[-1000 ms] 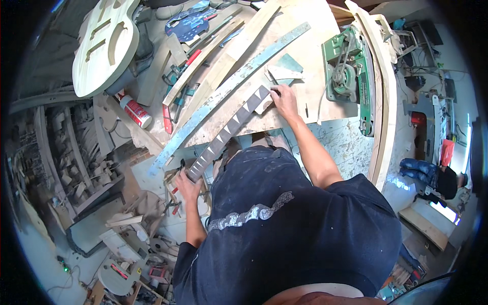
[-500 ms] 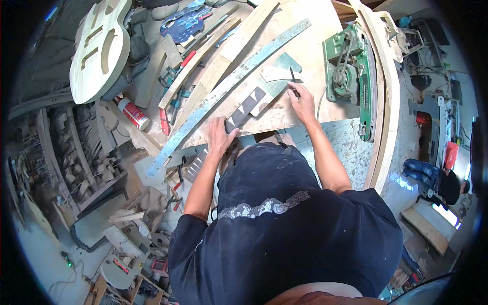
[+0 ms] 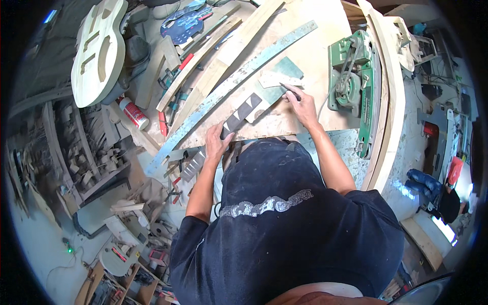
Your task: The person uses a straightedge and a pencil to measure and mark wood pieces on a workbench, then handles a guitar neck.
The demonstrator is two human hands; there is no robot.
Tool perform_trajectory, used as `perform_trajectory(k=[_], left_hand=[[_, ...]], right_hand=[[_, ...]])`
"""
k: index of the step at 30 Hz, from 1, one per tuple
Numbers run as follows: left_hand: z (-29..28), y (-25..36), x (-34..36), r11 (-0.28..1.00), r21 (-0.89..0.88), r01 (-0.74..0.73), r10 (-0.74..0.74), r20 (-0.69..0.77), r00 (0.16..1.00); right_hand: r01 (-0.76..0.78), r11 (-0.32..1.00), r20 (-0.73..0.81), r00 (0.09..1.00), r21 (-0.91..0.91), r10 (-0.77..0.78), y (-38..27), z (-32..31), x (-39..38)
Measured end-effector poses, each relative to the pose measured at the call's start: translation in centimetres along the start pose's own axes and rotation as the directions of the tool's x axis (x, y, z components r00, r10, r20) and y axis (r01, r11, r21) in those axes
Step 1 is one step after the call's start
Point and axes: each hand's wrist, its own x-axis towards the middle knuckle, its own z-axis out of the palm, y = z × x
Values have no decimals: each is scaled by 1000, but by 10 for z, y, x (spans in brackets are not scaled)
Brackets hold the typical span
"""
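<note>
My left hand is closed around the edge of a dark guitar fretboard with pale, pointed inlays. The fretboard slants over the bench's near edge, and its lower part sticks out below that hand. In my right hand is a slim black pen-like tool, pinched by the fingers and pointing up and left. Its exact kind is too small to tell. Just beyond the tool lie a white flat piece and a green sheet.
A long, worn blue straightedge crosses the bench, beside wooden strips and clamps. On the right stands a green belt machine. A pale guitar body and a red-white bottle are at the left. Another person is far right.
The black tool has tipped from nearly upright to a low slant toward the left. My right hand has turned slightly with it. My left hand stays on the fretboard, and the whole view has shifted a little.
</note>
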Motion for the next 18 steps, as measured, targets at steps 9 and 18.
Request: perform_trajectory(k=[9, 18], left_hand=[[-1, 1, -1, 1000, -4, 8, -8, 21, 1000], [0, 1, -1, 999, -4, 41, -40, 63, 997]], right_hand=[[109, 994, 249, 963, -24, -100, -23, 24, 9], [165, 979, 275, 953, -118, -127, -21, 29, 15]])
